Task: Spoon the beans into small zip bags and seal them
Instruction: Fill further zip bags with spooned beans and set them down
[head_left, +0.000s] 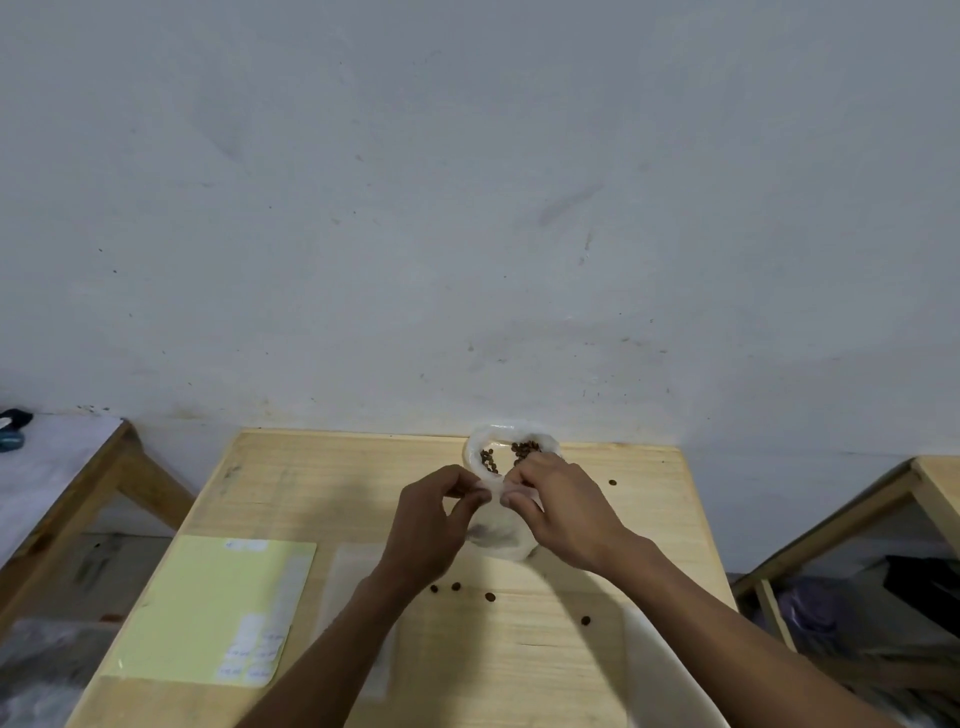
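Note:
A small clear zip bag (501, 538) hangs over the middle of the wooden table (291, 483). My left hand (434, 519) pinches its top edge from the left and my right hand (558, 512) pinches it from the right, fingertips almost meeting. Behind my hands, at the table's far edge, a larger clear bag (506, 434) holds dark brown beans (524, 449). Several loose beans (456, 586) lie on the tabletop near my wrists. No spoon is in view.
A pale yellow sheet (208, 608) with small white labels lies at the front left. A flat clear bag (358, 566) lies beside it. A white container's rim (670, 670) shows under my right forearm. Other wooden tables (156, 483) stand left and right; a wall rises close behind.

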